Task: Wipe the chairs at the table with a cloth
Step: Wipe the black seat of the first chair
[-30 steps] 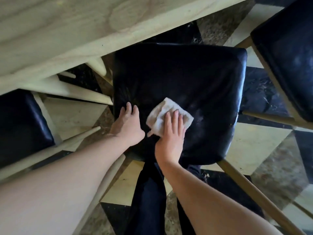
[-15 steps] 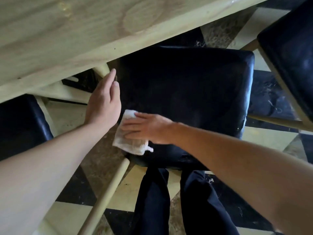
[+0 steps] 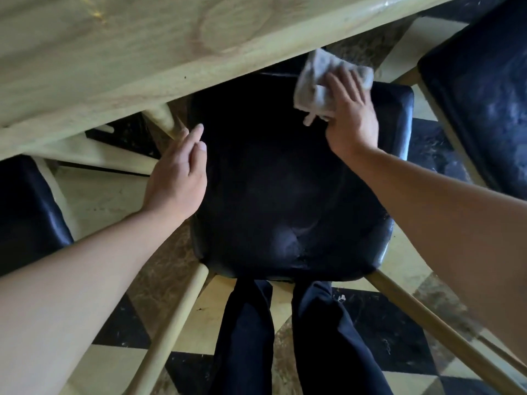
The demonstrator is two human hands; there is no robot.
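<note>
Head view, looking down: the cloth (image 3: pixel 319 86), a crumpled grey-white rag, lies at the far right part of the middle chair's black seat (image 3: pixel 285 195), close to the desk edge. The right hand (image 3: pixel 349 115) lies on top of it with fingers extended and spread, pressing it flat against the cushion; a loose corner of the cloth hangs out below the palm side. No curl of the fingers round the fabric is visible, so the hand is released, bearing down rather than gripping.

The left hand (image 3: pixel 178 178) rests along the left edge of the same seat, fingers straight and together, thumb lying on the cushion surface. It holds nothing. Its fingertips reach near a pale wooden leg (image 3: pixel 164 121) that descends from under the desk.

The seat is dark, glossy and creased toward its near edge. Pale wooden chair legs (image 3: pixel 176 315) splay outward from its near corners.

The desk (image 3: pixel 114 52), of light wood with visible grain, covers the upper left of the view and overhangs the far edge of the seat. A second black chair seat (image 3: pixel 484 89) stands at the upper right, a third (image 3: pixel 25 212) at the left edge. The person's dark trouser legs (image 3: pixel 248 337) stand just behind the middle chair on a checkered floor (image 3: pixel 379 334) of dark and pale tiles.
</note>
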